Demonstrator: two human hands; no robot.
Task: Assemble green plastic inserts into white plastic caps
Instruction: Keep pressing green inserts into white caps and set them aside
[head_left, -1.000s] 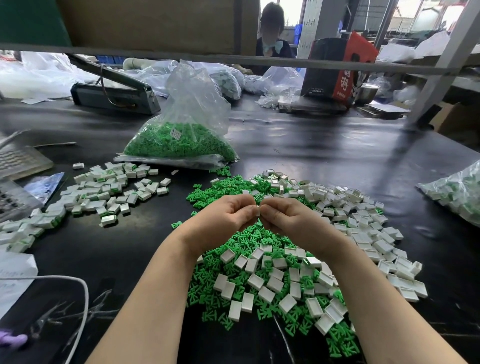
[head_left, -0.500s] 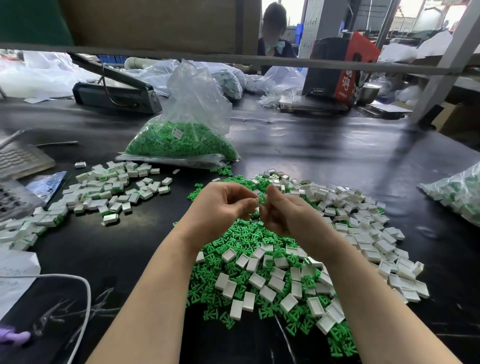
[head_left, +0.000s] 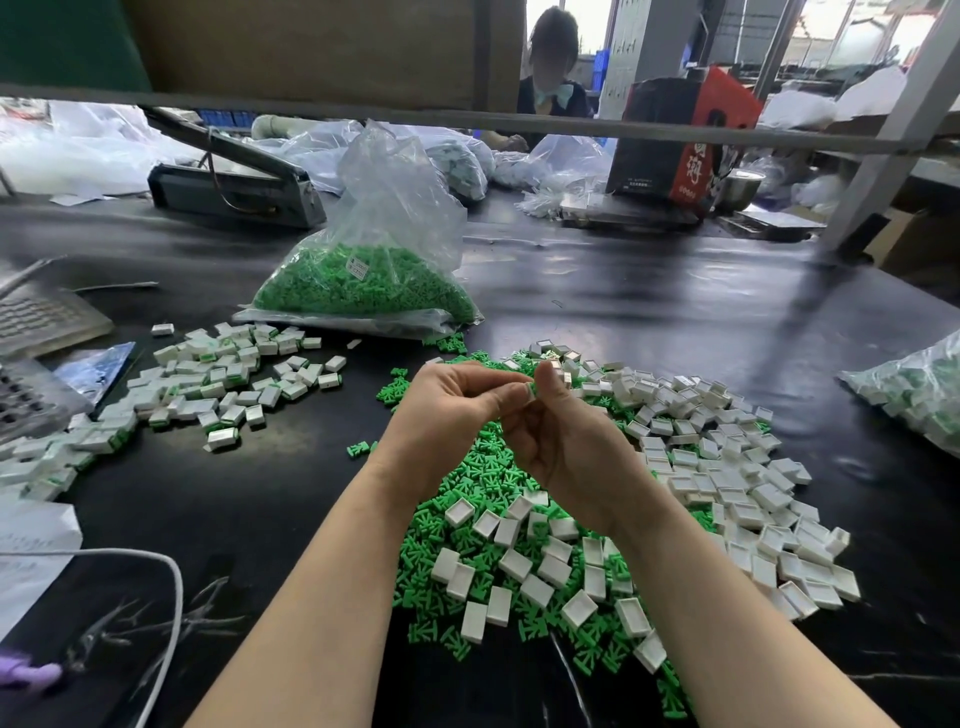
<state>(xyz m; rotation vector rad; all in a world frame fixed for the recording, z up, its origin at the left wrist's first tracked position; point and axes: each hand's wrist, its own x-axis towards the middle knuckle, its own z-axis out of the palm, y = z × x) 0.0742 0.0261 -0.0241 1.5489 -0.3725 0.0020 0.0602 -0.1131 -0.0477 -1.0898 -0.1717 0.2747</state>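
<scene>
Green plastic inserts (head_left: 483, 483) and loose white plastic caps (head_left: 727, 467) were piled together on the black worktop (head_left: 649, 312), right under both hands. Left hand (head_left: 447, 410) and right hand (head_left: 566, 441) had their grip pinched on one small cap-and-insert piece (head_left: 530, 389), looked like mid press-fit. Next I'd guess it needs a firm squeeze, then a toss onto the finished pile (head_left: 208, 384). Behind, a clear plastic bag (head_left: 374, 260) held more green inserts.
</scene>
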